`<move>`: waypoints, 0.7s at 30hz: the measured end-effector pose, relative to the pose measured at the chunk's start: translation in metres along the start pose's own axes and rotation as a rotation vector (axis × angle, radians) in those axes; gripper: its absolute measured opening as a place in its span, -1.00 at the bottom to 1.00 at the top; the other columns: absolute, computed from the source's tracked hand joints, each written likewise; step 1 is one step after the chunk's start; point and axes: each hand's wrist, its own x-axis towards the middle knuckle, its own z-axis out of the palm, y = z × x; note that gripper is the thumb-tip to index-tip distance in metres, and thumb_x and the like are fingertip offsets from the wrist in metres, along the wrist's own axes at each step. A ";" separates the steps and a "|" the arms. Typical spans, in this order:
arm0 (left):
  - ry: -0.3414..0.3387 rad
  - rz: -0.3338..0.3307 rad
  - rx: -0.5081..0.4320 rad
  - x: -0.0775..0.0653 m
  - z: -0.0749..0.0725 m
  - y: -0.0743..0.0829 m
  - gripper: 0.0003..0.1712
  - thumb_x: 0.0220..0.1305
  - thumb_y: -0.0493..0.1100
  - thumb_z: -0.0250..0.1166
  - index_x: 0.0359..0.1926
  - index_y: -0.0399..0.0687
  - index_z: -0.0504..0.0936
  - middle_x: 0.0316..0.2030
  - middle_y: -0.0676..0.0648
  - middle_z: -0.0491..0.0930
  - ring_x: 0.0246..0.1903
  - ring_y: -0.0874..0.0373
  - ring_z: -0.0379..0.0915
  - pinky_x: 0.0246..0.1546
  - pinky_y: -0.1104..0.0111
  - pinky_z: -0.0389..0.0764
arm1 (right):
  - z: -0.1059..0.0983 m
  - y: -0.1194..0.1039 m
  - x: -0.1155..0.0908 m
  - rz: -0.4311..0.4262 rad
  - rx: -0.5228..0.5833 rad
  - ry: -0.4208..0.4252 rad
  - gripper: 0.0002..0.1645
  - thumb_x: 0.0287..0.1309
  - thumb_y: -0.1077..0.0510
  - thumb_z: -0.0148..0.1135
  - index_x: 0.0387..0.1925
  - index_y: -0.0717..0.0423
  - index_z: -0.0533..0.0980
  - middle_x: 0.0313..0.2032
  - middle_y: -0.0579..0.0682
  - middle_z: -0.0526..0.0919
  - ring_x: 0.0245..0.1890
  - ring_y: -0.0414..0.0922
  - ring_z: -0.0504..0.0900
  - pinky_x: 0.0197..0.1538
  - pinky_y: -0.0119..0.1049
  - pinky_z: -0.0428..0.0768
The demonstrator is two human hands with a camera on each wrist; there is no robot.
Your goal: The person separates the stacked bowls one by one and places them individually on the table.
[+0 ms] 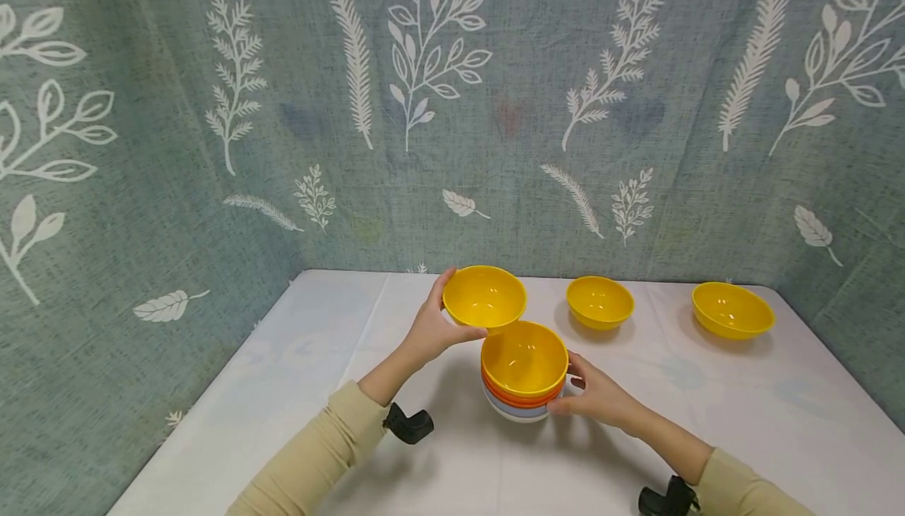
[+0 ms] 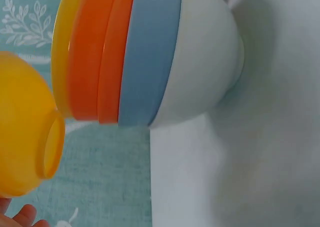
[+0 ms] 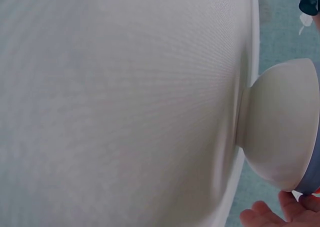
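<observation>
My left hand (image 1: 434, 329) grips a yellow bowl (image 1: 485, 298) by its left side, thumb along the near side. It holds the bowl up at the stack's far left edge; in the left wrist view the same yellow bowl (image 2: 22, 132) hangs beside the stack's top rim. The stack of bowls (image 1: 525, 371) has a yellow bowl on top, orange ones below it, then a blue one, and a white bowl (image 3: 285, 122) at the bottom. On the stack's right side, my right hand (image 1: 601, 398) holds it between thumb and fingers.
Two more yellow bowls stand apart at the back right, a smaller one (image 1: 599, 302) and another (image 1: 732, 310) farther right. All rest on a white-covered table (image 1: 297, 390). A green leaf-patterned cloth (image 1: 495, 107) hangs behind and at both sides.
</observation>
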 end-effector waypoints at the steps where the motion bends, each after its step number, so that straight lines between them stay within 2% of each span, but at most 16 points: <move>1: 0.006 -0.006 0.000 0.002 -0.001 -0.001 0.22 -0.19 -0.06 0.52 0.41 0.00 -0.07 0.33 -0.13 0.11 0.22 -0.07 0.16 0.16 0.05 0.32 | 0.000 0.000 0.000 -0.001 -0.002 -0.001 0.12 -0.12 -0.04 0.41 0.34 0.29 0.02 0.25 0.24 0.24 0.20 0.16 0.27 0.23 0.08 0.26; 6: 0.029 -0.029 -0.005 0.011 -0.007 -0.009 0.23 -0.19 -0.02 0.52 0.41 0.00 -0.08 0.33 -0.13 0.12 0.23 -0.07 0.15 0.16 0.05 0.33 | 0.001 -0.001 0.000 0.019 -0.012 0.006 0.13 -0.13 -0.08 0.42 0.34 0.27 0.03 0.26 0.22 0.24 0.20 0.15 0.27 0.22 0.07 0.27; 8: 0.034 -0.041 -0.002 0.012 -0.009 -0.007 0.21 -0.15 -0.05 0.50 0.41 -0.04 -0.10 0.33 -0.16 0.10 0.23 -0.09 0.13 0.16 0.05 0.32 | 0.001 -0.001 0.000 0.024 -0.015 0.008 0.13 -0.14 -0.08 0.42 0.34 0.28 0.03 0.26 0.22 0.24 0.20 0.15 0.27 0.22 0.07 0.27; 13: 0.061 -0.058 -0.005 0.019 -0.010 -0.013 0.22 -0.17 -0.09 0.51 0.41 -0.04 -0.10 0.32 -0.17 0.11 0.22 -0.08 0.15 0.16 0.07 0.33 | 0.002 -0.001 0.000 0.017 -0.018 0.008 0.13 -0.13 -0.07 0.42 0.34 0.29 0.03 0.25 0.24 0.25 0.18 0.15 0.28 0.20 0.07 0.30; 15: 0.072 -0.052 -0.004 0.024 -0.009 -0.022 0.24 -0.20 -0.06 0.53 0.41 -0.02 -0.09 0.31 -0.15 0.13 0.21 -0.06 0.17 0.16 0.08 0.33 | 0.001 -0.001 0.000 0.018 -0.017 0.008 0.12 -0.13 -0.06 0.42 0.34 0.28 0.03 0.25 0.23 0.26 0.17 0.15 0.28 0.20 0.07 0.30; 21: 0.082 -0.065 0.016 0.033 -0.008 -0.036 0.27 -0.22 -0.05 0.53 0.41 -0.04 -0.11 0.30 -0.17 0.13 0.20 -0.07 0.20 0.18 0.09 0.31 | 0.001 0.000 0.001 0.024 -0.024 0.011 0.13 -0.14 -0.07 0.42 0.34 0.28 0.03 0.24 0.24 0.26 0.17 0.17 0.29 0.19 0.08 0.30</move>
